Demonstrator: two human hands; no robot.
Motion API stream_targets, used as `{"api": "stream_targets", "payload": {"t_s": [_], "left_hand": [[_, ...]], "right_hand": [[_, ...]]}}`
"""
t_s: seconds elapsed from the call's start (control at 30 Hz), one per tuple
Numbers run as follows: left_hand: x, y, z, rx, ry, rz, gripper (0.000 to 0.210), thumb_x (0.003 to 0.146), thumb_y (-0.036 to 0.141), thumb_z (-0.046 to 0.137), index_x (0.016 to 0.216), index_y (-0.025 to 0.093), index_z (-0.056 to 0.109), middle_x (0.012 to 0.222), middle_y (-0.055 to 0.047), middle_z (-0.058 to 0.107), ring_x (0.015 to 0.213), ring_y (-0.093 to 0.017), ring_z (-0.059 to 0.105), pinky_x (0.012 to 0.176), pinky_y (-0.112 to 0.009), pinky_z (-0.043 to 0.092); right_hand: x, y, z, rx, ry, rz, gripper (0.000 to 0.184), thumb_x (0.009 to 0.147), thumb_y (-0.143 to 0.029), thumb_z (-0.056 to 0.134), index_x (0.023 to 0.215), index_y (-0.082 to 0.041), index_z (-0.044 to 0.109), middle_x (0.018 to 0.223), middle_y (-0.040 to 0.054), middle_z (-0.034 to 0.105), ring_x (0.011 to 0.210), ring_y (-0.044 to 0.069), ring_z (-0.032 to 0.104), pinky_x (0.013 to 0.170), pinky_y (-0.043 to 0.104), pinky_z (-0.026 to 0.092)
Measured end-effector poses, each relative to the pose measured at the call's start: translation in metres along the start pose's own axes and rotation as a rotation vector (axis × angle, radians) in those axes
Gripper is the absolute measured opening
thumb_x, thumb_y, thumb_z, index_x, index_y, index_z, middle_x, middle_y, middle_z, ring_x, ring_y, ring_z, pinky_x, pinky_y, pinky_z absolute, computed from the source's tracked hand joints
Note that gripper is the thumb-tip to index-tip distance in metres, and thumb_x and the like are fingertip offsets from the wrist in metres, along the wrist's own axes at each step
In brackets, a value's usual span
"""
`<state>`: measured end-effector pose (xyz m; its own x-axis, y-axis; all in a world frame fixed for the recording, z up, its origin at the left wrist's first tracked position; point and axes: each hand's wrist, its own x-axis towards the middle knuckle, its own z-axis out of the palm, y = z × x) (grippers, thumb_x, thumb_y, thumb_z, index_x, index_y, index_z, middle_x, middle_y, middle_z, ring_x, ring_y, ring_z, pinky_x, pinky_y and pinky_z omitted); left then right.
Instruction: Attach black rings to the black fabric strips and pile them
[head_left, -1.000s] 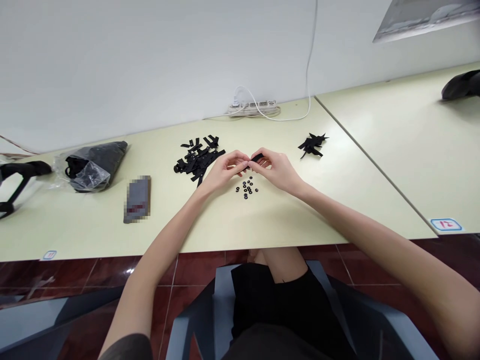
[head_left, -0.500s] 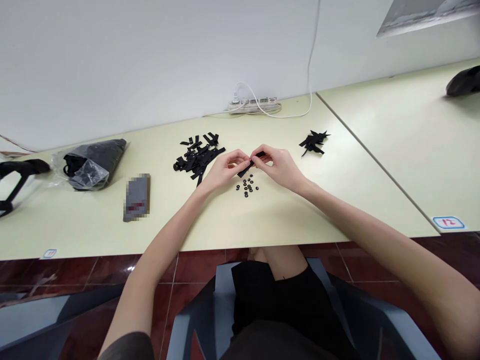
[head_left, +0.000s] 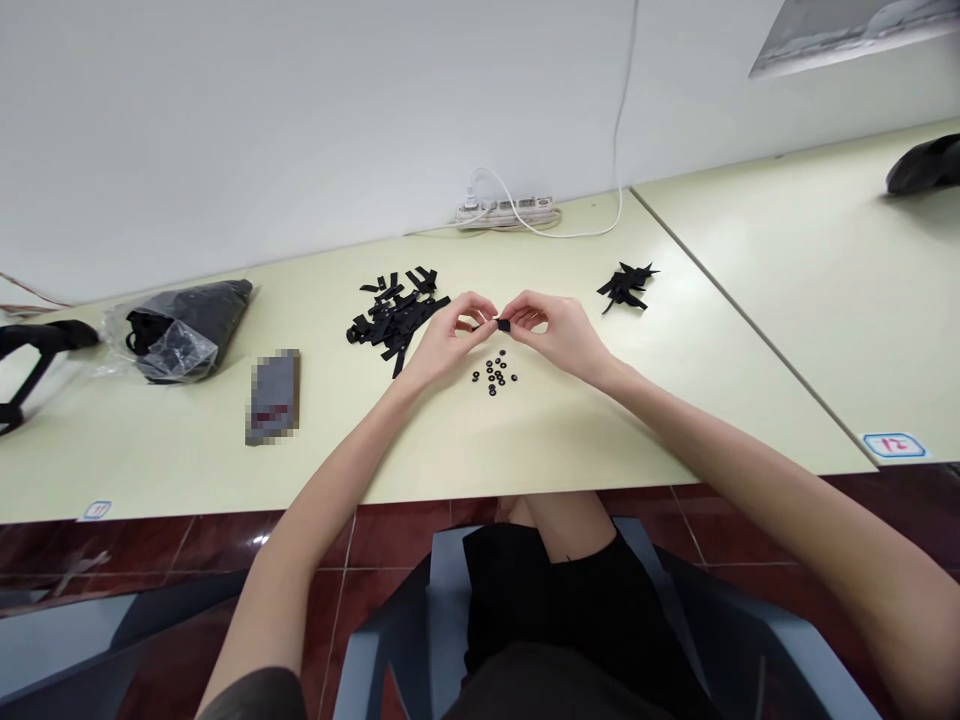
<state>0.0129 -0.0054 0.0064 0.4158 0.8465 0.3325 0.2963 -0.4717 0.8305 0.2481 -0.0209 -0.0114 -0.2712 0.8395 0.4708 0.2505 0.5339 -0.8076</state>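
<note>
Between my left hand [head_left: 455,333] and my right hand [head_left: 551,325] is a short black fabric strip [head_left: 504,325]. Both hands pinch it, thumb against fingers, a little above the table; only its middle part shows, the rest being covered by my fingers. Just in front of my hands lie several small black rings [head_left: 498,375], loosely scattered. To the left of my left hand is a spread pile of black strips [head_left: 396,315]. Beyond my right hand, a smaller heap of black strips [head_left: 628,286] rests on the table.
A black pouch in a clear plastic bag [head_left: 191,330] and a blurred-out dark block [head_left: 273,398] lie on the left. At the wall sits a power strip [head_left: 510,211] with a white cable. A seam [head_left: 750,325] crosses the pale table to the right.
The strip, earlier slanting down to the left between my hands, now shows as a short, level piece. My fingers have shifted slightly; the rings and piles look unchanged.
</note>
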Motion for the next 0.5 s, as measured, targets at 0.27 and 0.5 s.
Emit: {"api": "stream_targets", "payload": {"t_s": [0.27,0.5], "left_hand": [[-0.002,0.008,0.006,-0.205,-0.102,-0.154,0.048,0.098,0.070,0.084,0.097,0.023,0.077,0.098,-0.005,0.075,0.093,-0.020,0.071,0.094,-0.038,0.062],[-0.002,0.000,0.011,-0.327,-0.081,-0.260,0.049,0.092,0.069,0.091,0.099,0.023,0.077,0.102,-0.005,0.075,0.098,-0.019,0.073,0.101,-0.042,0.066]], "right_hand": [[-0.004,-0.006,-0.002,-0.099,0.116,-0.083,0.010,0.101,-0.032,0.071,0.098,-0.026,0.078,0.100,0.0062,0.083,0.089,0.025,0.078,0.091,0.047,0.065],[-0.007,-0.004,0.004,-0.148,0.063,-0.073,0.012,0.105,-0.031,0.068,0.100,-0.027,0.079,0.106,0.0066,0.084,0.094,0.025,0.079,0.095,0.046,0.065]]}}
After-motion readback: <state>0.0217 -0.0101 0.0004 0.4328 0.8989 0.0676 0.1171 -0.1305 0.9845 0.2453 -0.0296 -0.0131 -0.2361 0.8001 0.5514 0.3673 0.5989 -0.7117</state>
